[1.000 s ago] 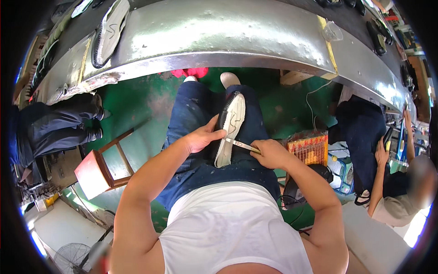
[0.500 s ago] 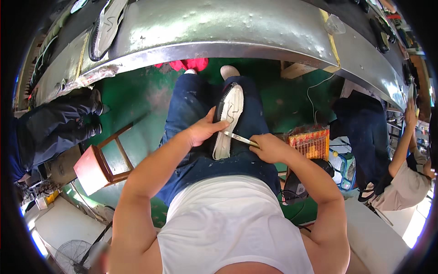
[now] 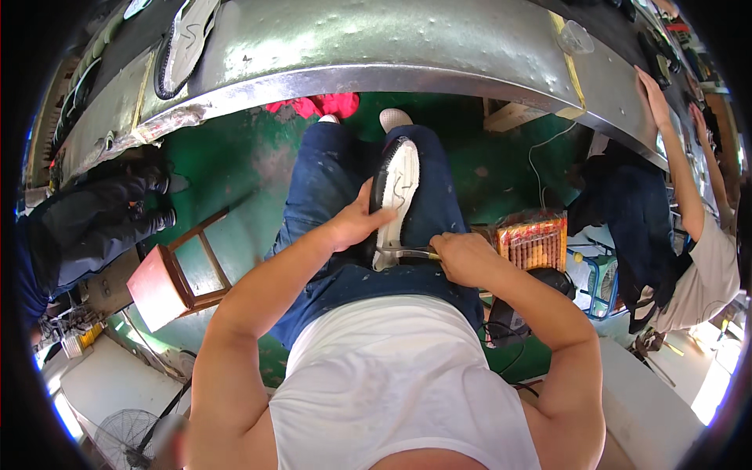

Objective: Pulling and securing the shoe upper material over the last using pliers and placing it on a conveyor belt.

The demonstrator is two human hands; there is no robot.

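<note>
The shoe [image 3: 403, 182] lies lengthwise on the person's blue trousers [image 3: 313, 184], white face up, dark edge toward the left. The left-hand grip [image 3: 356, 225] is clamped on the shoe at its left edge, below mid-length: the thumb rests across the white face; the remaining fingers are largely hidden at the side. The right-hand grip [image 3: 468, 260] is positioned just right of the shoe and closed around the handle of a slender tool [image 3: 415, 253]. The tool extends leftward, its head over the near end of the shoe; firm contact cannot be determined.

Both elbows are bent outward. The left forearm [image 3: 286, 258] angles inward and up to the shoe; the right forearm [image 3: 533, 301] angles inward and up to the tool handle.

A metal-topped desk [image 3: 376, 47] spans the area ahead, with a second pale shoe [image 3: 186, 48] at its left. Below are a green floor [image 3: 251, 153] and a red cloth [image 3: 333, 104]. A stool [image 3: 168, 286] stands left; an orange-and-brown package [image 3: 533, 241] sits right.
</note>
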